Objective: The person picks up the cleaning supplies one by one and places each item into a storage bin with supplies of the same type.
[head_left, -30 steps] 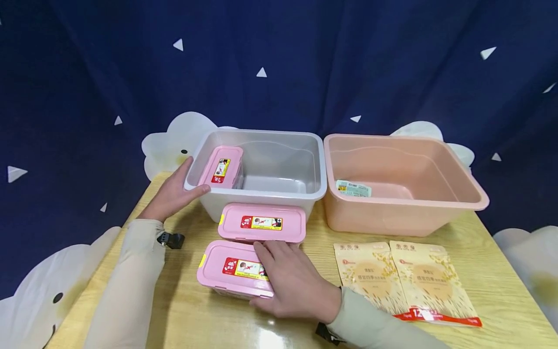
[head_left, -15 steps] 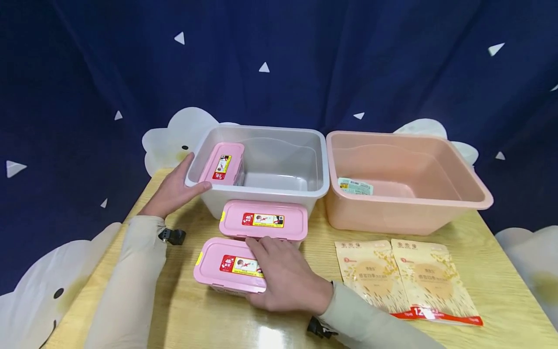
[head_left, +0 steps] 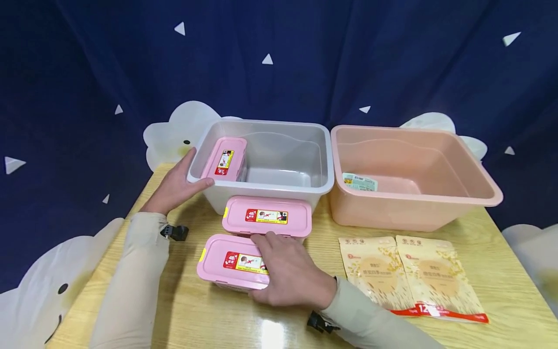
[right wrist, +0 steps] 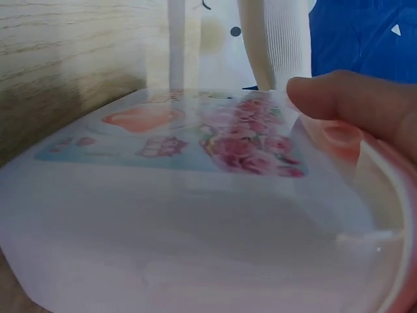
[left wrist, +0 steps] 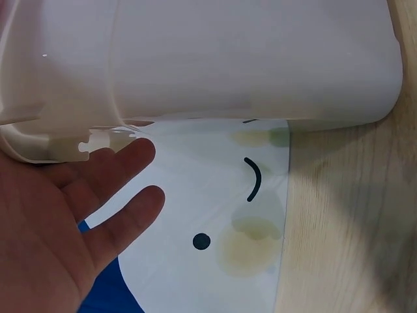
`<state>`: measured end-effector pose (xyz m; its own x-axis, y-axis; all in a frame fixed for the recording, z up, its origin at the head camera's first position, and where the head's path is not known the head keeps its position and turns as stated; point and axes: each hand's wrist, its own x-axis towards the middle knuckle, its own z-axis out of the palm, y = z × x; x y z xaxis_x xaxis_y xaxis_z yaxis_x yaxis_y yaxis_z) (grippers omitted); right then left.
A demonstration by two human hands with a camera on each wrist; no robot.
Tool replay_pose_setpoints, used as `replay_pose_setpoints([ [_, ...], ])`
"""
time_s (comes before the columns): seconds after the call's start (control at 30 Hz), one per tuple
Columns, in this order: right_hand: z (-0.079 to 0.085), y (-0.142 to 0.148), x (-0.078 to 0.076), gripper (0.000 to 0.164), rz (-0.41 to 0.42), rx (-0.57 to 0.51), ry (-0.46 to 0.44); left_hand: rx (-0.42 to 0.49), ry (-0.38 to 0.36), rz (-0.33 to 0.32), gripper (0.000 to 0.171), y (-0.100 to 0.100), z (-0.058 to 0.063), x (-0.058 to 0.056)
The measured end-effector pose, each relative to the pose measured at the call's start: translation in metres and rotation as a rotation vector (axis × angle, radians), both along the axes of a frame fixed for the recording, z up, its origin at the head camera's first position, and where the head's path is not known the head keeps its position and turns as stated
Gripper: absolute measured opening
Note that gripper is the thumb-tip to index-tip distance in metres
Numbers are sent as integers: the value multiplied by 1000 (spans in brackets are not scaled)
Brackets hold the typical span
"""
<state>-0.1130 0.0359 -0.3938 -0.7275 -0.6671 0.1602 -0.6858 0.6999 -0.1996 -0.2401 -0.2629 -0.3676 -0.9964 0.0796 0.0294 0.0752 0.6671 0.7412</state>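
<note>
My left hand (head_left: pixel 174 186) is at the left front corner of the grey plastic bin (head_left: pixel 283 188), thumb over the rim. In the left wrist view its fingers (left wrist: pixel 133 212) stretch fairly straight below the rim. My right hand (head_left: pixel 292 271) grips the right end of the nearest pink-lidded plastic box (head_left: pixel 218 257); in the right wrist view this box (right wrist: pixel 195 228) has a rose picture on its side and the thumb bends over its edge. Behind it lies a second pink-lidded box (head_left: pixel 237 213), against the bin's front. A third pink-lidded box (head_left: pixel 218 167) stands inside the bin at the left.
A peach-coloured bin (head_left: pixel 405 211) stands right of the grey one, with a pale green packet (head_left: pixel 359 182) inside. Two cream pouches (head_left: pixel 375 271) joined by a red band lie flat on the wooden table (head_left: pixel 205 315). A dark blue curtain (head_left: pixel 279 29) hangs behind.
The nearest box and my right hand have shifted slightly left, mostly in the first half second. My left hand stays at the bin corner. The head view has tilted a little downward.
</note>
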Motion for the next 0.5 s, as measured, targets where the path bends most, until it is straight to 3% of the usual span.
replay_pose_setpoints([
  [0.27,2,1,0,99,6,-22,-5,17,19,4,95,0,1,-3],
  [0.5,6,4,9,100,-44,7,1,13,10,8,96,0,-1,-2],
])
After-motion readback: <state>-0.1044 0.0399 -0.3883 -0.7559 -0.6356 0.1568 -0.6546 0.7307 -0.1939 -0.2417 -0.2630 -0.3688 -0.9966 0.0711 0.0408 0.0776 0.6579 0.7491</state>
